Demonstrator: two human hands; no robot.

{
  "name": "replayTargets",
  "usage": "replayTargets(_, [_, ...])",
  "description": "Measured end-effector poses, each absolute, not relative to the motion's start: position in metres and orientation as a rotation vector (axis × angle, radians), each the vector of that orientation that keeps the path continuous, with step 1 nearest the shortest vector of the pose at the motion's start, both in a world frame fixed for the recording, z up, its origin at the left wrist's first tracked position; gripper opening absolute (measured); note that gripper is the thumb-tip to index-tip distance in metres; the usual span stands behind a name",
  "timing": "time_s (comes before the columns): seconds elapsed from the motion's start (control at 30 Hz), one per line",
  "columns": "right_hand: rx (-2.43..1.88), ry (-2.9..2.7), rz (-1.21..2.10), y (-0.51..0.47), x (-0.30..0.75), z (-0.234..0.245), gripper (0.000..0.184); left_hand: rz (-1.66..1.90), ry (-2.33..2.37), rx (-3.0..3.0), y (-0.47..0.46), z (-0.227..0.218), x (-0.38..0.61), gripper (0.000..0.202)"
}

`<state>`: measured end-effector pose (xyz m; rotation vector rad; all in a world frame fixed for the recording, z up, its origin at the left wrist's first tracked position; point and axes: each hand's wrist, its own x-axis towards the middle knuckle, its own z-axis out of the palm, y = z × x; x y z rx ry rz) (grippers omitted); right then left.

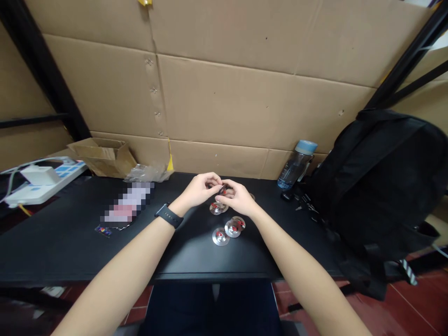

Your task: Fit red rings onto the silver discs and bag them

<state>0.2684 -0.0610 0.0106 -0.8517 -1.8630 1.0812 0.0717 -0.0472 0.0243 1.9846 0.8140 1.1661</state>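
**Small disc (223,189) pinched mid-table**

Head cam: left hand (204,189) and right hand (240,198) are curled mostly closed, fingertips gripping it between them over the black table (191,254). More red-marked metal discs (221,237) lie just nearer, some overlapping. Blue-lidded bottle (294,167) sits far right, black backpack (388,177) beside it.

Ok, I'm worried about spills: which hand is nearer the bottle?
Right. The right hand is left of the bottle, apart from it; the left hand is farther left.
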Motion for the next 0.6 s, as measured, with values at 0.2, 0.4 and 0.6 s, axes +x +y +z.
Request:
replayTargets(0.2, [-0.846,-1.837,0.745,-0.060,0.267,0.011,0.054,1.286,0.854,1.895,-0.049,0.020,0.083,0.016])
replayTargets(0.4, [-0.825,-1.785,0.668,-0.060,0.271,0.017,0.053,1.276,0.934,1.945,-0.050,0.022,0.081,0.017])
replayTargets(0.6, [-0.832,-1.845,0.658,-0.059,0.276,0.021,0.036,1.306,0.986,2.089,-0.046,0.024,0.072,0.012])
